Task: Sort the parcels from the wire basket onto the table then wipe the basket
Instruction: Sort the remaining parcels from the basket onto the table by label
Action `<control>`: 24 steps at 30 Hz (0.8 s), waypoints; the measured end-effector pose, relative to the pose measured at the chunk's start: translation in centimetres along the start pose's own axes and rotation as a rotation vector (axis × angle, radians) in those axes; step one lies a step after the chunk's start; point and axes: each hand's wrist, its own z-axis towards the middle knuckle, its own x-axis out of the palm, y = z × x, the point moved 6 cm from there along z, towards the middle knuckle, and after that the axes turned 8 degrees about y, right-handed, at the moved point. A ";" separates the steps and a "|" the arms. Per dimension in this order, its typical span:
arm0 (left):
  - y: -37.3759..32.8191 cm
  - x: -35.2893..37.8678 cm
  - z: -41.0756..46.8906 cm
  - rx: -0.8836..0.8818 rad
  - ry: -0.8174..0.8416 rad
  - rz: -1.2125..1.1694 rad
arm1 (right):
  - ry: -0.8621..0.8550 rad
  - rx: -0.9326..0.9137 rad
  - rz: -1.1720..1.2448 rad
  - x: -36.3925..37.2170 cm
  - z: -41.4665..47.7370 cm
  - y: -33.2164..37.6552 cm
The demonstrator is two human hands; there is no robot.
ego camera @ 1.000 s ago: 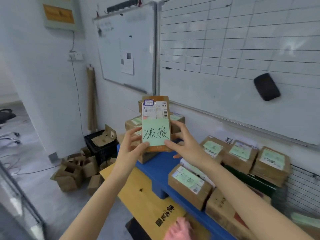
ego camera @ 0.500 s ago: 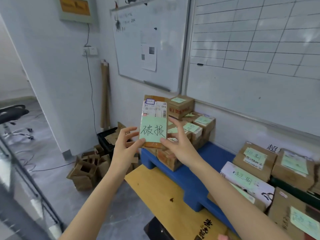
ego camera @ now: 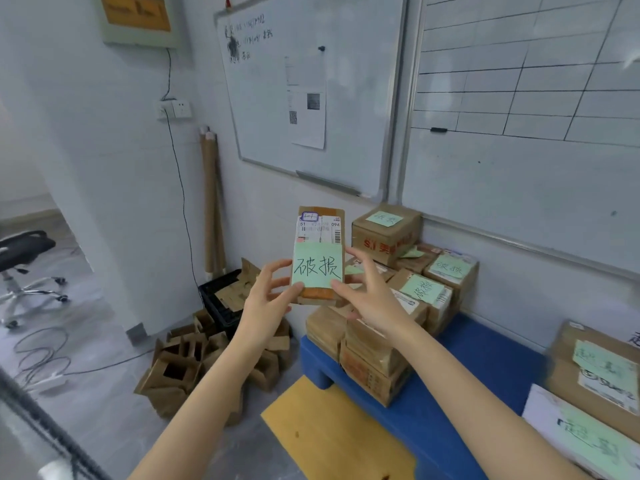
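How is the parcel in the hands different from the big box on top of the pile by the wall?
The held parcel is thin and flat; the top box is chunky. The held parcel stands upright between the left hand and right hand; the top box sits on other boxes. Both are brown cardboard with a green note.

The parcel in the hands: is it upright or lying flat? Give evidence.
Upright. The parcel stands on end, shipping label above the green note, its lower part held between left hand and right hand.

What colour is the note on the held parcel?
Light green, black handwriting: the note on the parcel, head view.
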 end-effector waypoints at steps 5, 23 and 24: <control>2.9 0.4 5.8 -0.029 0.059 -0.033 | -0.005 0.063 -0.071 -1.6 4.6 -2.2; 13.7 2.0 16.5 -0.344 0.386 -0.097 | -0.317 0.269 -0.293 -8.9 8.2 -8.5; 14.2 2.0 16.8 -0.357 0.402 -0.096 | -0.328 0.275 -0.296 -8.9 8.3 -8.6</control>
